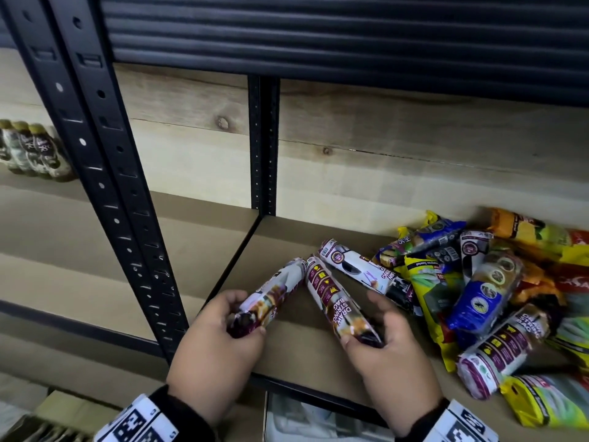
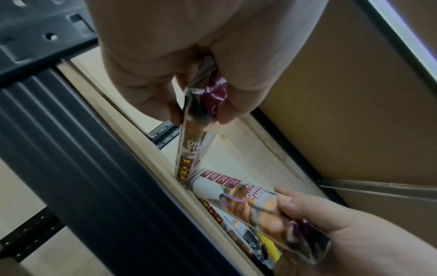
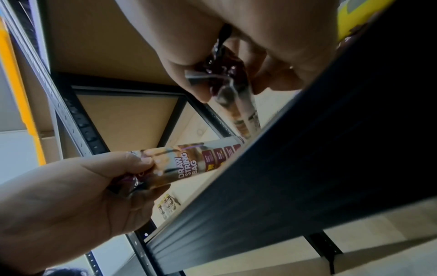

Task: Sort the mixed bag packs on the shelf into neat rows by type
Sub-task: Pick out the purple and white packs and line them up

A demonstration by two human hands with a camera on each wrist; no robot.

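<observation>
Each hand holds a white-and-maroon "Draw String Bag" roll by its near end over the brown shelf board (image 1: 280, 339). My left hand (image 1: 236, 317) grips one roll (image 1: 274, 295) that slants up to the right. My right hand (image 1: 373, 330) pinches the other roll (image 1: 331, 295), which slants up to the left, so the two far ends nearly meet. A third such roll (image 1: 357, 266) lies behind them, a fourth (image 1: 500, 349) at the right. In the left wrist view my left hand (image 2: 196, 115) holds its roll (image 2: 194, 143). In the right wrist view my right hand (image 3: 227, 87) holds its roll (image 3: 243, 112).
A mixed heap of yellow, blue and orange bag packs (image 1: 471, 282) covers the right part of the shelf. Black slotted uprights (image 1: 105, 193) stand at the left and another (image 1: 263, 145) at the back. Bottles (image 1: 32, 151) stand on the neighbouring shelf at the far left.
</observation>
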